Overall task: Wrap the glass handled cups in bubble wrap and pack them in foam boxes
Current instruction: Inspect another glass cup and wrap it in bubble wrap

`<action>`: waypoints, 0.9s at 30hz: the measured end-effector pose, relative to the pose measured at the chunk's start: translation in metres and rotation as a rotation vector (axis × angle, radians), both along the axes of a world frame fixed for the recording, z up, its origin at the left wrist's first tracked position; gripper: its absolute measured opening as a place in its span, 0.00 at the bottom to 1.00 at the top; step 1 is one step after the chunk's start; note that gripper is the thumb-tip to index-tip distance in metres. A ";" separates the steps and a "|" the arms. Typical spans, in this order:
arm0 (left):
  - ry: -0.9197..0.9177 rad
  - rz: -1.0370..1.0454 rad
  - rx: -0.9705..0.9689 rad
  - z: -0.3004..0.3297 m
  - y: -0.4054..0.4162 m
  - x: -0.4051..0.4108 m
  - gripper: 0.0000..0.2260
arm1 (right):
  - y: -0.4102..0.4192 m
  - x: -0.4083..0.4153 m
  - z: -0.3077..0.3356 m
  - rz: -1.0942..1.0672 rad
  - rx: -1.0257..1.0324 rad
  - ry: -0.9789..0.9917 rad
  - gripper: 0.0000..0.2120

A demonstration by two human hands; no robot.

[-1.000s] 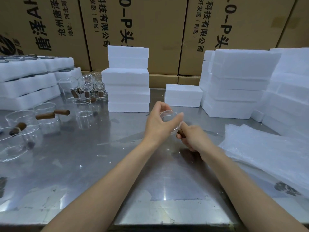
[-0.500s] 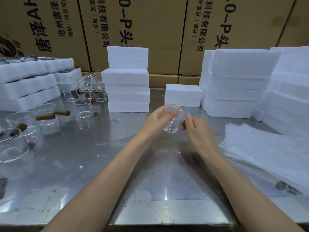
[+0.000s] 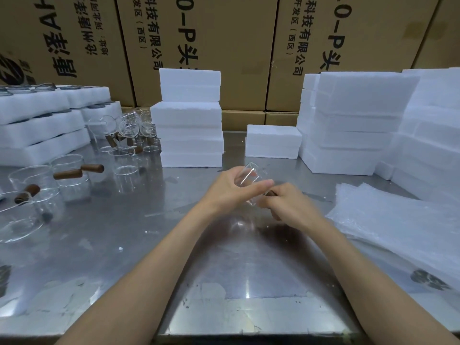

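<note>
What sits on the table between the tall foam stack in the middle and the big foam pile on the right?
In the head view, a low stack of foam boxes stands between the tall stack and the right pile, bare table either side.

Two bare forearms come into the frame from the bottom edge, one from the lower left and one from the lower right, and no sleeve covers either of them. The left hand (image 3: pixel 227 189) and the right hand (image 3: pixel 290 206), near the middle of the frame, are ungloved. The fingernails that show are short and plain, with the thumbs slender.
</note>
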State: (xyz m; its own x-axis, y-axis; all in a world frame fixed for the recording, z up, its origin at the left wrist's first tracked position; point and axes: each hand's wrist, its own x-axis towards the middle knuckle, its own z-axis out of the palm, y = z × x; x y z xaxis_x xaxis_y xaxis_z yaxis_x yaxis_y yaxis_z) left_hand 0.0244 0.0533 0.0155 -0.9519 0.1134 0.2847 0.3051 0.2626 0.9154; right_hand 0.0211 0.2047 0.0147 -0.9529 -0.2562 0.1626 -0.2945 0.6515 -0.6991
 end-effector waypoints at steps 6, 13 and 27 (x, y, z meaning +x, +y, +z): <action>-0.004 -0.149 0.076 0.004 -0.005 0.004 0.16 | 0.009 0.004 0.012 0.256 -0.387 -0.607 0.19; 0.018 -0.122 0.165 0.008 -0.001 0.004 0.12 | 0.015 0.003 0.018 0.550 -0.816 -1.001 0.16; 0.081 0.281 0.321 0.015 -0.012 -0.001 0.21 | 0.008 0.002 0.016 0.063 -1.047 -0.356 0.07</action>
